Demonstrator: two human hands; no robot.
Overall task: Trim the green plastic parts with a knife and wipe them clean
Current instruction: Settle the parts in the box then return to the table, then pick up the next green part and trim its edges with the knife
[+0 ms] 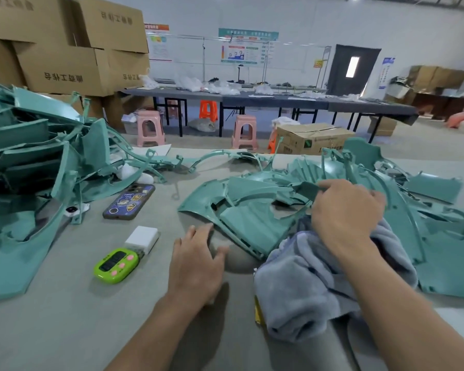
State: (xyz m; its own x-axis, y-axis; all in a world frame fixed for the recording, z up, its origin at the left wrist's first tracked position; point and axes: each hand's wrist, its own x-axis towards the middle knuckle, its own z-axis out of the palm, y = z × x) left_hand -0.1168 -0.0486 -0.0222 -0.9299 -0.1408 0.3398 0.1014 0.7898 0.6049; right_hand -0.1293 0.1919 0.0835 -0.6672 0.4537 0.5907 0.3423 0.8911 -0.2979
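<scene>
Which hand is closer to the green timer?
Left. The left hand rests on the table just right of the green timer; the right hand is farther right, gripping the towel.

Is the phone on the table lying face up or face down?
Face down: the phone shows its stickered back and camera lenses.
</scene>
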